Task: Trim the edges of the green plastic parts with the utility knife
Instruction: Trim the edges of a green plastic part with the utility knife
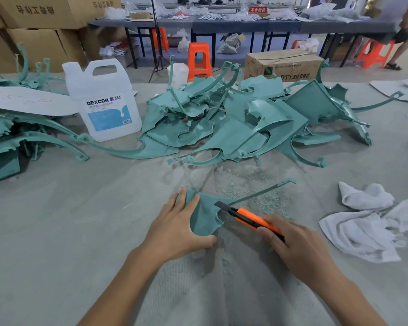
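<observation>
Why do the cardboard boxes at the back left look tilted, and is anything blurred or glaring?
Head view: the wide-angle lens bends the frame's edges, tilting the cardboard boxes; light is soft, with faint shadows under the left hand and right hand; utility knife and green part look sharp, the far background softer; only mild sheen on the jug.

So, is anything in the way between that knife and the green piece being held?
Nothing visible. The knife in the right hand has its blade at the green piece's edge; the left hand grips the opposite side.
</observation>
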The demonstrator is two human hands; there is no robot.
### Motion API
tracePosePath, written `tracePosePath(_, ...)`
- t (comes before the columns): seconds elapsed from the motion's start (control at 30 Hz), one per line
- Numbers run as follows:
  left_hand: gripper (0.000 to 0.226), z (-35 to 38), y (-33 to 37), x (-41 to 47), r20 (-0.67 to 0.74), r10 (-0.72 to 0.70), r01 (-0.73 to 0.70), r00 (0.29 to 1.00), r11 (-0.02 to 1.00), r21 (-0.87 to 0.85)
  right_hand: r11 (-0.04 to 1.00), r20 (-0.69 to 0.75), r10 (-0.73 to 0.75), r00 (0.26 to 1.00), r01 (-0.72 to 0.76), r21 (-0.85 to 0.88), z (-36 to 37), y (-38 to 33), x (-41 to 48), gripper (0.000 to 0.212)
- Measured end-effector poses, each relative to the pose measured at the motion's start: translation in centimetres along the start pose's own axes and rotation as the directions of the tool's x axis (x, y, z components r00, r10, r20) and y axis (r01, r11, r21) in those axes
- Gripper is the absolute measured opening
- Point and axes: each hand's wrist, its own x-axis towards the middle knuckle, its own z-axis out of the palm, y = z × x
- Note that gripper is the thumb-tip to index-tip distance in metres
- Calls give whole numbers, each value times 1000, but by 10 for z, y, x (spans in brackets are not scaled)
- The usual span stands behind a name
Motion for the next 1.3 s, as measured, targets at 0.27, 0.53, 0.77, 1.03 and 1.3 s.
tracePosePath(0.27, 124, 1, 2, 0, 8, -13, 13, 1000, 1000, -2, 991, -113, 18, 993, -33, -129, 6, -14, -10, 44)
tracePosePath(0.53, 124, 3, 2, -1, 10, -32, 32, 999, 999, 1, 991, -192, -20, 981, -6, -137, 8, -23, -12, 39)
tracePosePath(0.77, 124, -2, 12, -12, 45, -81, 79, 996, 996, 50, 997, -335, 32, 942, -54, -55, 19, -19, -15, 29)
tracePosePath(1.03, 136, -5, 28, -9, -68, -8, 16, 998, 993, 121, 999, -503, -40, 864, 22, -41, 44, -13, -22, 46)
tracePosePath(1.3, 124, 10, 30, -8, -143, -32, 46, 989, 994, 96, 998, -511, -40, 858, 63, 28, 37, -19, -26, 31)
